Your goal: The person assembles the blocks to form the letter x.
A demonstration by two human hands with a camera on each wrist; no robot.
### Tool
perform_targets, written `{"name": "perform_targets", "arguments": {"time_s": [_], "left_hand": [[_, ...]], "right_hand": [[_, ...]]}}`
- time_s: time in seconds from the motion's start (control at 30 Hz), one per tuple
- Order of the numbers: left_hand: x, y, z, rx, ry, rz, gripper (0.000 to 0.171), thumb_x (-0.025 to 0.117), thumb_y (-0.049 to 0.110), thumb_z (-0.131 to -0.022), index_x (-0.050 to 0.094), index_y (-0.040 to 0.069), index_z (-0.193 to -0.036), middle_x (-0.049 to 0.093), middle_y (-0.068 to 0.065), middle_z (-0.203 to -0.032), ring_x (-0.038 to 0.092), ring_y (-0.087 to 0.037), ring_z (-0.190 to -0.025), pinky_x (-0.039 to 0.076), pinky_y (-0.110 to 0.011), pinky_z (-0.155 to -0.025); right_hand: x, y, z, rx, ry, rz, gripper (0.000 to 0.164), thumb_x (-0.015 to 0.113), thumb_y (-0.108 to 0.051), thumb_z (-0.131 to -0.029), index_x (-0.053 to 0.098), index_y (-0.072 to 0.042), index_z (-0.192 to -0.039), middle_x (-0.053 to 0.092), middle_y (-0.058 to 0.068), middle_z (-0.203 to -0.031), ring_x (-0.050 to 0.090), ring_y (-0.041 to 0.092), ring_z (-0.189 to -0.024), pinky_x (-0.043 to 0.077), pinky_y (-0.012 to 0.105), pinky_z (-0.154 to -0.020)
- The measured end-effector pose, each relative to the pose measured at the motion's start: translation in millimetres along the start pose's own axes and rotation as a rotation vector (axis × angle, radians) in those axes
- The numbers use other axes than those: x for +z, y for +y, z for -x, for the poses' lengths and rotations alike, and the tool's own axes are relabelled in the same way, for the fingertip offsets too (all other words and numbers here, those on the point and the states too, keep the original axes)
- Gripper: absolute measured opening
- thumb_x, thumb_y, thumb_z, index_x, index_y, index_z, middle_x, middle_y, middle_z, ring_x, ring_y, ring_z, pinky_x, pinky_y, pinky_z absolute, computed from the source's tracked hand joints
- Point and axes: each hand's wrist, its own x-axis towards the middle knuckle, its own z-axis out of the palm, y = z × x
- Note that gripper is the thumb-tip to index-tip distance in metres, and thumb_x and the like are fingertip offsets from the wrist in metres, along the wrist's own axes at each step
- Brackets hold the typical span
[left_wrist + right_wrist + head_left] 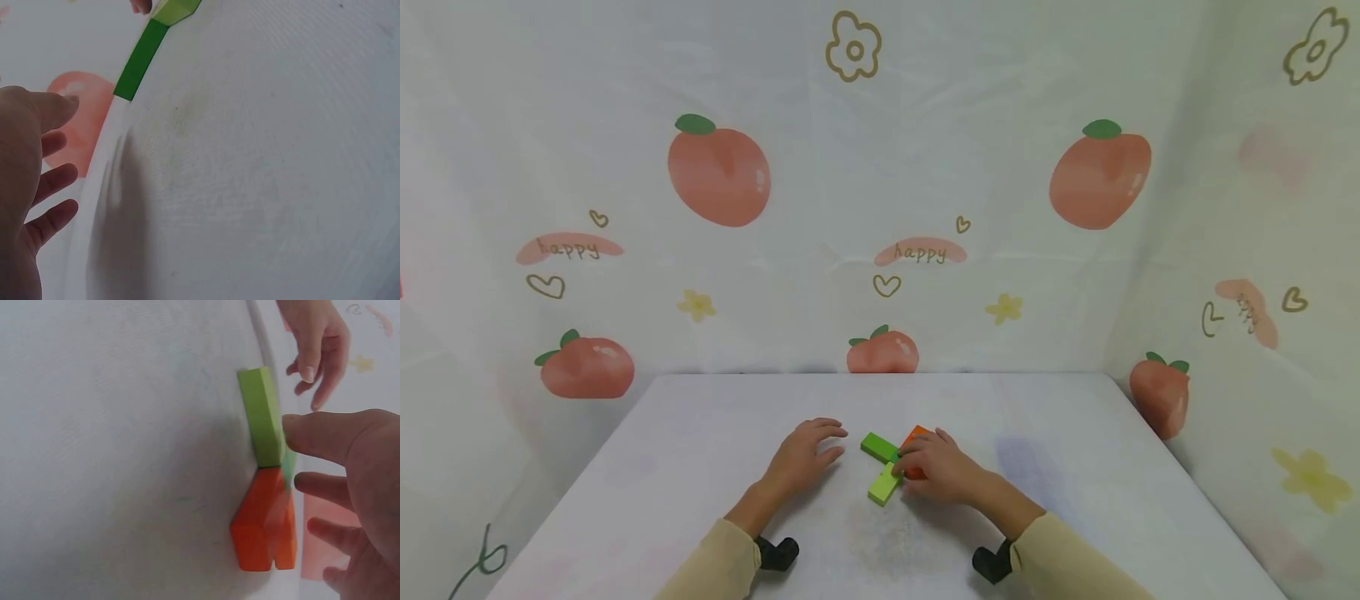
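Four-sided wooden-looking blocks meet end to end in a spread pattern on the white table: a green block (877,447), a light green block (883,485) and two orange blocks (256,519). Over their meeting point is my right hand (942,467), its thumb close beside the light green block. Its fingers reach out loosely in the right wrist view, gripping nothing that I can see; whether they touch a block I cannot tell. My left hand (805,458) hovers to the left of the green block, fingers spread and nothing held. In the head view the right hand partly hides the orange blocks.
The white tabletop (700,500) runs back to a white curtain (955,125) printed with fruit, hearts and flowers. Another curtain side hangs along the table's right edge. Black devices (777,553) sit at both wrists, near the beige sleeves (715,560).
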Motion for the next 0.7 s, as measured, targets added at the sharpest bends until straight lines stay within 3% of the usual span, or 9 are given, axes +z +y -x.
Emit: {"name": "perform_targets", "arguments": {"time_s": [0.17,0.23,0.3,0.4,0.57,0.7], "left_hand": [[-4.0,-3.4,4.8,-0.032,0.006,0.010,0.025,0.073,0.018,-0.088,0.071,0.016,-0.113,0.065,0.002,-0.119,0.056,-0.021,-0.116,0.044,-0.044,-0.097],[-6.4,-3.9,7.3,-0.065,0.008,0.024,0.026,0.073,0.019,-0.088,0.070,0.018,-0.114,0.065,0.003,-0.118,0.057,-0.020,-0.115,0.044,-0.044,-0.097],[-9.8,-3.5,10.6,-0.098,0.010,0.039,0.028,0.073,0.019,-0.089,0.069,0.019,-0.116,0.065,0.003,-0.118,0.057,-0.020,-0.114,0.044,-0.043,-0.096],[-14.3,-4.0,15.8,-0.103,0.032,0.029,0.030,0.073,0.019,-0.088,0.069,0.018,-0.117,0.066,0.002,-0.117,0.058,-0.020,-0.111,0.046,-0.043,-0.094],[-19.5,-10.5,22.8,-0.027,0.100,-0.041,0.031,0.076,0.015,-0.084,0.070,0.015,-0.114,0.067,0.001,-0.113,0.058,-0.022,-0.108,0.047,-0.043,-0.092],[-20.9,-21.3,27.9,0.026,0.146,-0.094,0.029,0.079,0.013,-0.081,0.072,0.014,-0.110,0.067,0.001,-0.112,0.059,-0.022,-0.106,0.048,-0.042,-0.090]], "right_hand": [[-4,3,2,-0.130,0.153,-0.007,0.019,0.070,-0.014,-0.086,0.075,-0.014,-0.105,0.067,0.001,-0.109,0.057,0.022,-0.108,0.039,0.051,-0.097],[-5,6,5,-0.139,0.199,-0.035,0.018,0.070,-0.012,-0.086,0.074,-0.011,-0.103,0.068,0.001,-0.105,0.059,0.021,-0.103,0.043,0.046,-0.093],[-6,8,9,-0.096,0.210,-0.090,0.016,0.069,-0.012,-0.088,0.074,-0.010,-0.104,0.068,-0.001,-0.104,0.060,0.019,-0.101,0.045,0.043,-0.092],[-7,12,18,0.044,0.192,-0.162,0.014,0.067,-0.016,-0.092,0.074,-0.014,-0.104,0.067,-0.007,-0.102,0.058,0.017,-0.100,0.047,0.040,-0.090],[-8,26,35,0.205,0.192,-0.194,0.013,0.067,-0.017,-0.092,0.073,-0.015,-0.102,0.066,-0.008,-0.099,0.059,0.017,-0.098,0.049,0.041,-0.088],[-7,43,51,0.267,0.231,-0.166,0.011,0.068,-0.015,-0.090,0.073,-0.014,-0.100,0.066,-0.007,-0.098,0.060,0.019,-0.097,0.049,0.043,-0.087]]}}
